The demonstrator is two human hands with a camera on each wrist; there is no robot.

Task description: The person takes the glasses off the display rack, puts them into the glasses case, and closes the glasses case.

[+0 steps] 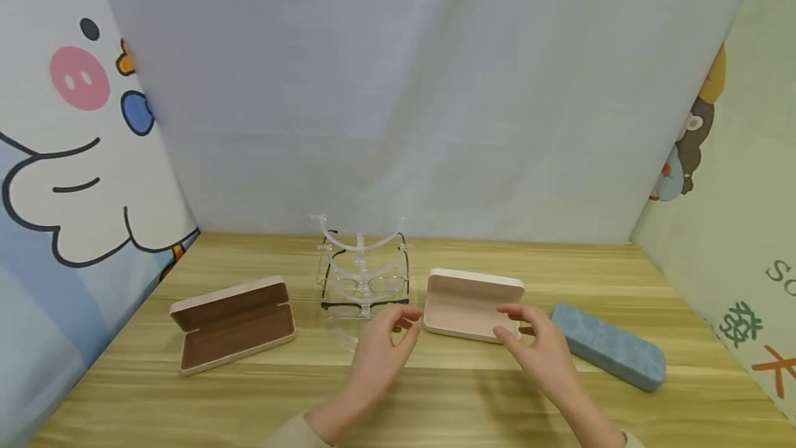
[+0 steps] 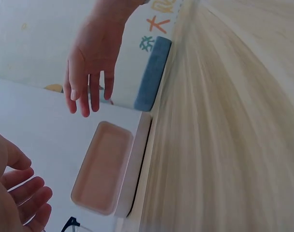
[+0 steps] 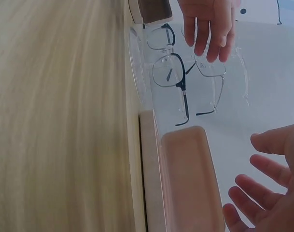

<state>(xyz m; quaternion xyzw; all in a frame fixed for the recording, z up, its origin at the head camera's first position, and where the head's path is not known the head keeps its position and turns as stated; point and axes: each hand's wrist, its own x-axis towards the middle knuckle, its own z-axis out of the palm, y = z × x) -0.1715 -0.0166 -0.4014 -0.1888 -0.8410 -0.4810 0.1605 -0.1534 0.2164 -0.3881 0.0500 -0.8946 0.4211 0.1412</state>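
Note:
A pale glasses case (image 1: 466,320) with a pink lining stands with its lid raised on the table. My left hand (image 1: 382,344) hovers by its left end, fingers loosely bent around nothing. Over its right end is my right hand (image 1: 541,348), thumb and fingers apart and holding nothing. In the wrist views both hands appear above the table, clear of the case. Left of it, a clear display stand (image 1: 361,244) carries thin-rimmed glasses (image 1: 387,285) and, lower down, dark-browed glasses (image 1: 342,306).
At the left lies another glasses case (image 1: 239,334), lid raised, brown inside. A blue glasses case (image 1: 609,346), closed, lies at the right, close to my right hand. A pale cloth (image 1: 385,88) hangs behind the wooden table (image 1: 435,406), with printed cloths on both sides.

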